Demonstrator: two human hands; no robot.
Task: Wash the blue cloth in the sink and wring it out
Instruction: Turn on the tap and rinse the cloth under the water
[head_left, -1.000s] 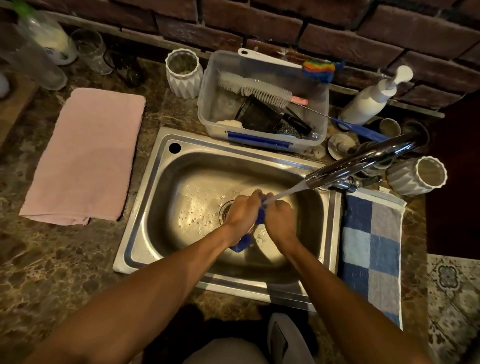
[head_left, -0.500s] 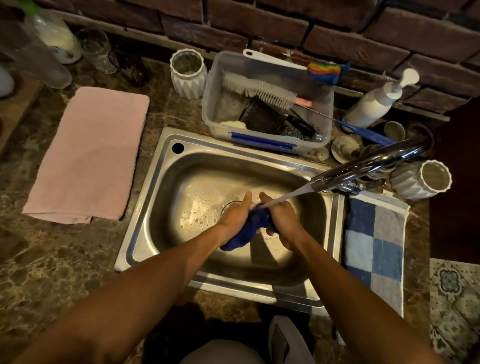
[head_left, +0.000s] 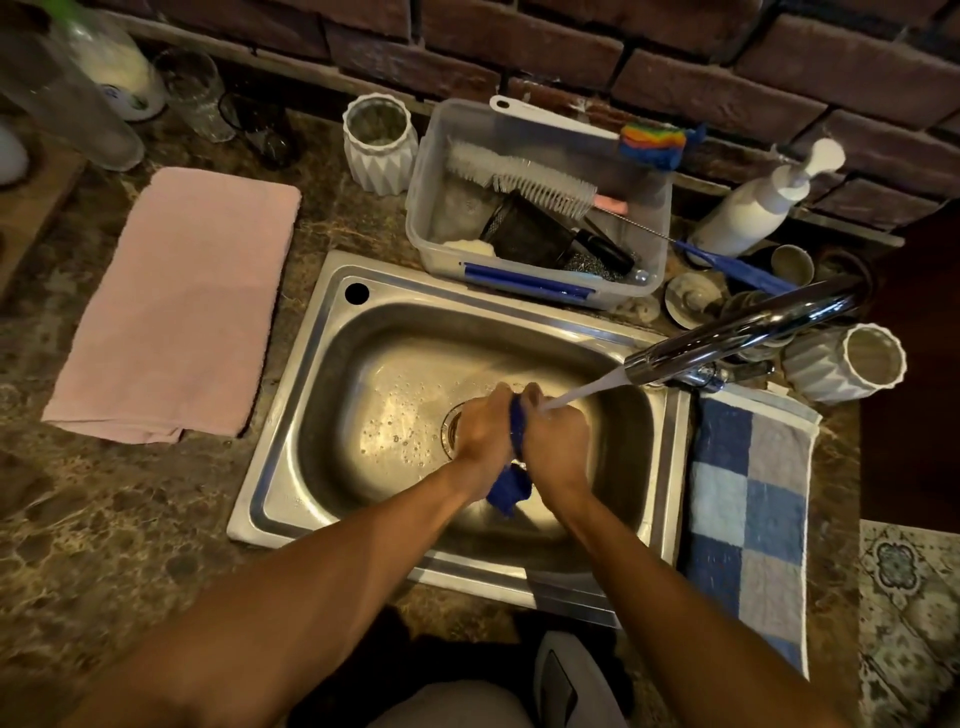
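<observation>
Near the middle of the frame, both hands are pressed together over the steel sink (head_left: 291, 415), closed around the blue cloth (head_left: 511, 483). The left hand (head_left: 480, 428) and the right hand (head_left: 556, 441) grip it from either side, knuckles almost touching, so that only a strip of blue shows between them and a bunched end hangs out below the wrists. The cloth is held above the sink floor, just right of the drain (head_left: 451, 423), which the left hand partly hides.

A stream of water (head_left: 587, 389) runs from the chrome tap (head_left: 737, 332) at the right of the frame and lands where the two hands meet. Drops and bubbles dot the wet basin to the left of the hands.

On the stone counter (head_left: 104, 519), a pink towel (head_left: 176, 306) lies flat at the left of the frame. A checked blue towel (head_left: 748, 514) lies just right of the sink. Behind the sink, at the upper middle, a clear plastic tub (head_left: 431, 228) holds brushes and scrubbers. A white pump bottle (head_left: 753, 208) stands at the upper right, against the brick wall (head_left: 571, 41).
</observation>
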